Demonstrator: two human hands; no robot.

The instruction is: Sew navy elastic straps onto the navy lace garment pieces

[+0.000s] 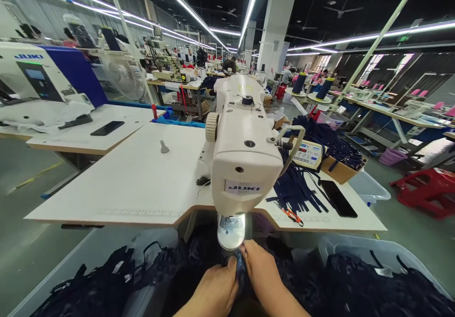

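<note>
Right in front of me stands a white JUKI sewing machine (245,160), its lamp-lit lower end (231,234) hanging over the table's cut-out. Just below that end, a piece of dark navy fabric (241,272) is gripped between my two hands. My left hand (218,284) pinches it from the left, thumb on top. My right hand (261,265) is closed on it from the right, fingertips close beside the lit end. The needle area is hidden from view.
Plastic bins (142,307) of navy garments flank me on both sides. On the table's right lie navy strips (296,189), orange-handled snips (293,216) and a phone (339,198), by a cardboard box (343,167). A small metal plate (164,147) lies at left.
</note>
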